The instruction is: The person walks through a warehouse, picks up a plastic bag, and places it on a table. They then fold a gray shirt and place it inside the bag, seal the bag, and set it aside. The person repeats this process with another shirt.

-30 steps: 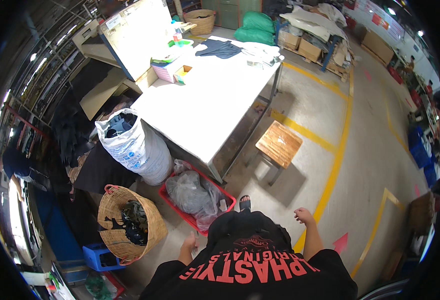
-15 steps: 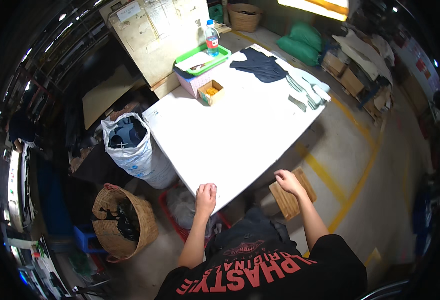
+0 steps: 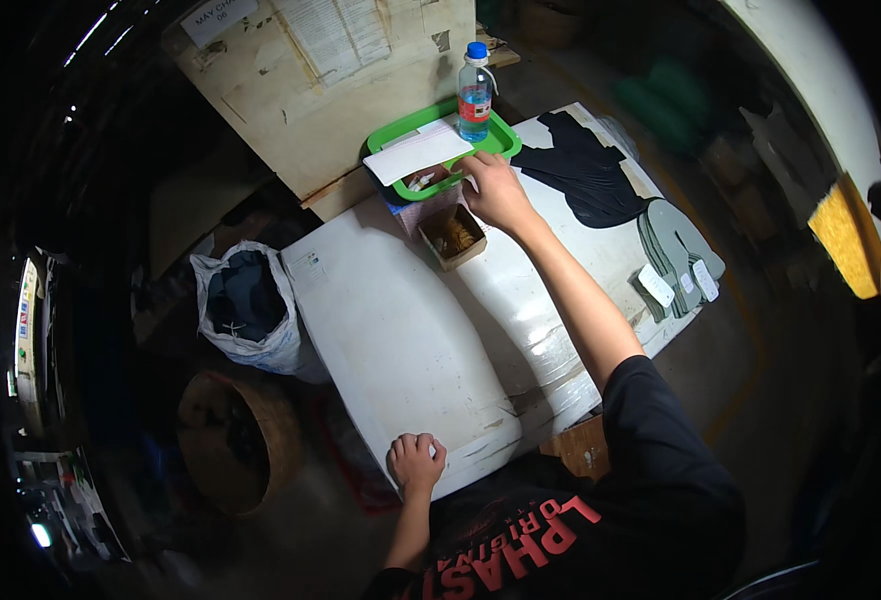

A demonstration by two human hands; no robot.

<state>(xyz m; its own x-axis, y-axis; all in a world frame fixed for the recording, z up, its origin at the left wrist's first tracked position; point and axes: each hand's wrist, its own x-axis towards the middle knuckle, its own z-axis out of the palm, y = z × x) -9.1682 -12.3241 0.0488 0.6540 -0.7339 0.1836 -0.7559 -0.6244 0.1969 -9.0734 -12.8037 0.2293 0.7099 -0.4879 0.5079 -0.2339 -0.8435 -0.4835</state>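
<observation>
White worktop (image 3: 400,340) runs away from the person. At its far edge sits a green tray (image 3: 392,136) with a white sheet (image 3: 416,155) laid across it, long axis left-right. Right hand (image 3: 496,190) is stretched out to it, fingers touching the tray's near-right rim by the sheet; whether it's grasping, cannot tell. Small brown box (image 3: 452,236) lies just nearer than that hand. Left hand (image 3: 416,463) is clenched on the near edge, well apart.

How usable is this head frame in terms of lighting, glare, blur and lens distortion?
Head view: light falls mostly on the white table, with glare streaks on its surface near the right forearm; the floor, the basket and the rim sink into darkness. Fisheye bends the table's edges. The upper right background is smeared with motion blur, while the right hand at the green tray and the left hand stay fairly sharp.
</observation>
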